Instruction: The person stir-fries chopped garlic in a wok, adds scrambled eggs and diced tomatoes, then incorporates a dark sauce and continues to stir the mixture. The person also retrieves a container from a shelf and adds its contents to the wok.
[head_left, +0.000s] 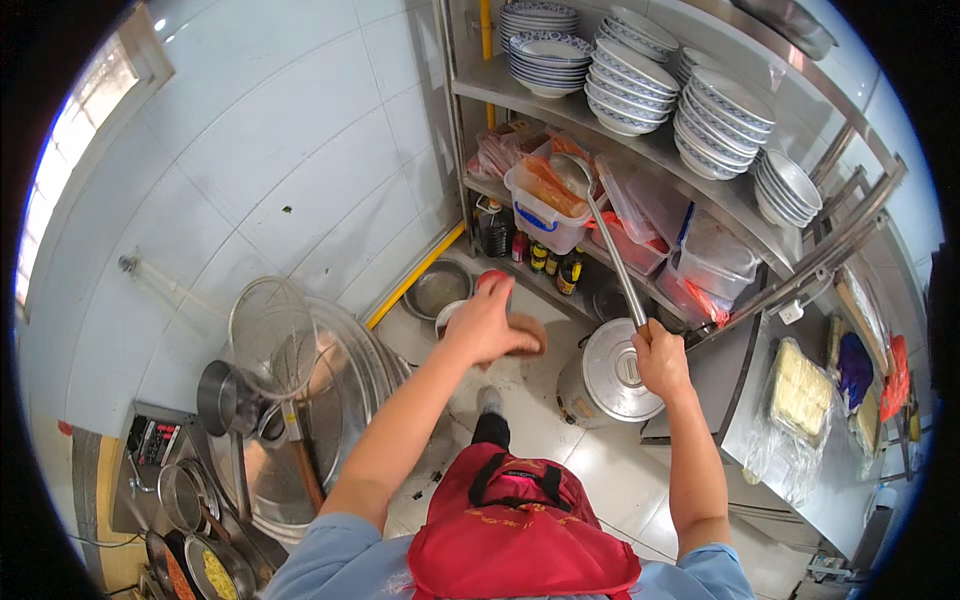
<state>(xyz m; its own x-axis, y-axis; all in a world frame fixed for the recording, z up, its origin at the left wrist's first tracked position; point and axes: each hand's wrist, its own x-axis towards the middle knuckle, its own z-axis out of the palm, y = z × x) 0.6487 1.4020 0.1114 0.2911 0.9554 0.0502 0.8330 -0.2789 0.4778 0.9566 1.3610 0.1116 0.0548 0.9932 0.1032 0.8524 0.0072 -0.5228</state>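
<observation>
A long-handled metal ladle (616, 247) is gripped near its handle's end by my right hand (661, 360). Its bowl (573, 177) appears in front of the plastic tubs on the shelf. My left hand (491, 326) is stretched out over the tiled floor, fingers apart and partly blurred, with nothing seen in it. Below my right hand, a lidded metal pot (619, 371) stands on the floor. A metal basin (439, 289) lies beyond my left hand, and a smaller container is partly hidden by that hand.
A metal rack (555, 94) holds stacked patterned bowls (630, 90), a clear plastic tub (551, 225) and bottles (568, 274). At left, a wire strainer (271, 337) and saucepan (217, 397) rest on a large metal vessel (360, 390). A steel counter (787, 517) bears a bagged pale food block (801, 394).
</observation>
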